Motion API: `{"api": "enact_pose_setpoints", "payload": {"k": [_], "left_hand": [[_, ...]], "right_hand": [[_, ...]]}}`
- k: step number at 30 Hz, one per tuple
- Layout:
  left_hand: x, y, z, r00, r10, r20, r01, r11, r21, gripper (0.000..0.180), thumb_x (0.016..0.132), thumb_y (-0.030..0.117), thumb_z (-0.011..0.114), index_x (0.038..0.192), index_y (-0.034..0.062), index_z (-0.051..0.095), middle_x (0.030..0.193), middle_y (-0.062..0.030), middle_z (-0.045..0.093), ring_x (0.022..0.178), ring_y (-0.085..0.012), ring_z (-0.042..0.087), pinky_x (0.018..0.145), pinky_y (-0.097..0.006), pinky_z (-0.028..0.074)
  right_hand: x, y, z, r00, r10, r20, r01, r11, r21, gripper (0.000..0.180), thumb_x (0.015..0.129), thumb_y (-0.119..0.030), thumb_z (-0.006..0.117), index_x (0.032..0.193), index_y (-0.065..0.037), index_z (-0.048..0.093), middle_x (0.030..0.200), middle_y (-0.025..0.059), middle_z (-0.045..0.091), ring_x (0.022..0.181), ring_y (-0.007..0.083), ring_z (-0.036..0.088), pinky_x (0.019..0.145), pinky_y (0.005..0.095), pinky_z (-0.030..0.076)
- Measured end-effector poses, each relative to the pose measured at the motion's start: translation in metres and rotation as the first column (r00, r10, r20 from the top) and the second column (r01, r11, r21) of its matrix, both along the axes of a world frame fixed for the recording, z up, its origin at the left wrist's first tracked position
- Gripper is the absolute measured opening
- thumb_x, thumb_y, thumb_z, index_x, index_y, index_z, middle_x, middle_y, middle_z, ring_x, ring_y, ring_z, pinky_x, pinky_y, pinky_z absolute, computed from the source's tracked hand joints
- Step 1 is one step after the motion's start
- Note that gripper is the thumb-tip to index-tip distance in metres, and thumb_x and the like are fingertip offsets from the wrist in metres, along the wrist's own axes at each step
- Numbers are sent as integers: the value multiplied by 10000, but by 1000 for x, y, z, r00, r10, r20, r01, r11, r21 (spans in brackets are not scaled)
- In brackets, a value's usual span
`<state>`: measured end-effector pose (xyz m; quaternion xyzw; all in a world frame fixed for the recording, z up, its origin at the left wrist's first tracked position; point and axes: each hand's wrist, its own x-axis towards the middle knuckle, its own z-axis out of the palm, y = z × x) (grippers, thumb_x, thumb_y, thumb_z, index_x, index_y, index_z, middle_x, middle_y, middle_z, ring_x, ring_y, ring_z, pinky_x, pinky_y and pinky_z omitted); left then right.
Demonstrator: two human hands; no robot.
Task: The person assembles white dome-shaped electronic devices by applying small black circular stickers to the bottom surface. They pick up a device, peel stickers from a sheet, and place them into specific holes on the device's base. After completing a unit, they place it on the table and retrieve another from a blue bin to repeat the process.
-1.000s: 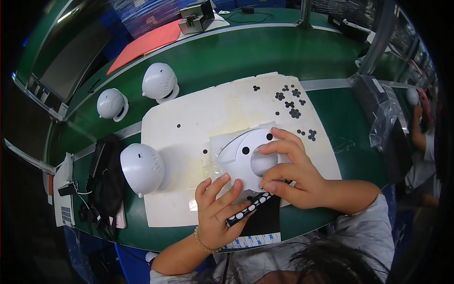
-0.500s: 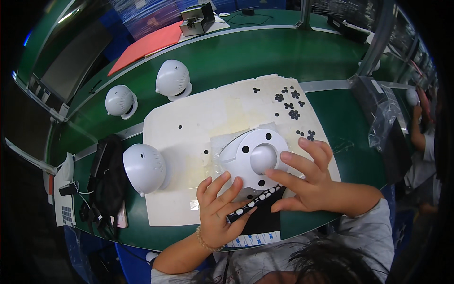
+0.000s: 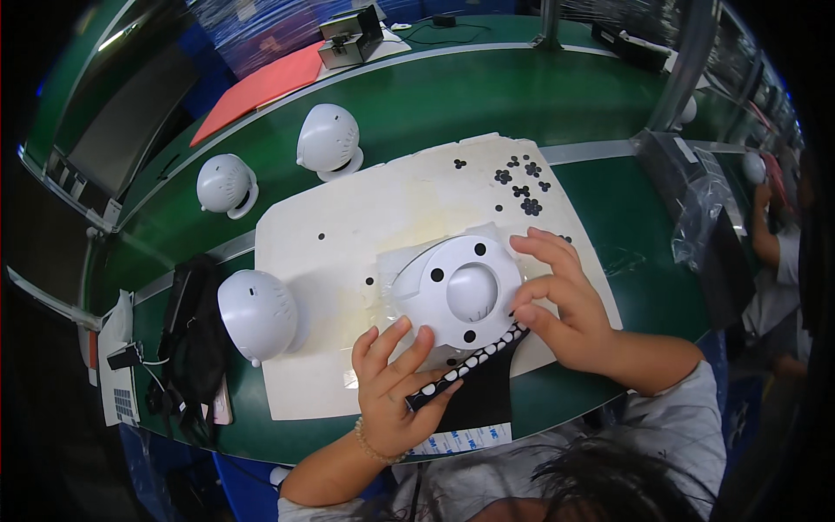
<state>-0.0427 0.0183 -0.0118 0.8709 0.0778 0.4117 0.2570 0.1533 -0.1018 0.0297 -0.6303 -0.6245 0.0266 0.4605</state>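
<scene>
A rounded white device lies with its ring-shaped base turned up. Several black round pads sit on the ring. My left hand grips a black pad sheet, its folded strip showing white round holes. Two of that hand's fingertips reach the device's near edge. Close to the strip's far end, my right hand is pinched at thumb and fingertip. A small dark piece, seemingly a pad, shows at those tips; its shape is partly hidden.
Three white rounded devices stand to the left, the nearest one beside the cream board. Loose black dots lie at the board's far right. A black bag sits at left. A dark box with plastic film is at right.
My right hand has drawn back from the device's base toward the strip's far end, its thumb and fingertip closing. My left hand keeps its grip on the sheet.
</scene>
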Motion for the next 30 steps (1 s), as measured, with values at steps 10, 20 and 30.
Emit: {"api": "enact_pose_setpoints", "payload": {"k": [10, 20, 30], "left_hand": [[-3, 2, -2, 1000, 11, -5, -11, 1000, -4, 185, 554, 116, 729, 706, 97, 625, 1177, -66, 539, 1171, -264, 407, 945, -427, 235], [-10, 5, 1, 1000, 7, -6, -7, 1000, 0, 178, 557, 116, 729, 707, 92, 635, 1183, -72, 535, 1167, -269, 411, 945, -429, 237], [-18, 14, -1, 998, -65, 8, 65, 998, -15, 235, 560, 87, 721, 781, 82, 641, 1182, -96, 529, 1151, -281, 423, 932, -430, 259]], "right_hand": [[2, 4, -5, 999, 46, -23, -47, 997, -58, 91, 799, -164, 586, 834, -80, 596, 1256, 133, 417, 1219, 345, 276, 988, 430, 215], [-1, -8, -10, 872, -102, 478, 64, 993, 95, 211, 742, -169, 622, 950, -135, 617, 1187, 88, 480, 1137, 289, 372, 908, 395, 265], [16, 32, 1, 482, 46, -875, -334, 933, -135, 212, 827, -197, 570, 938, -17, 557, 797, 36, 592, 680, 74, 545, 640, 213, 446]]}}
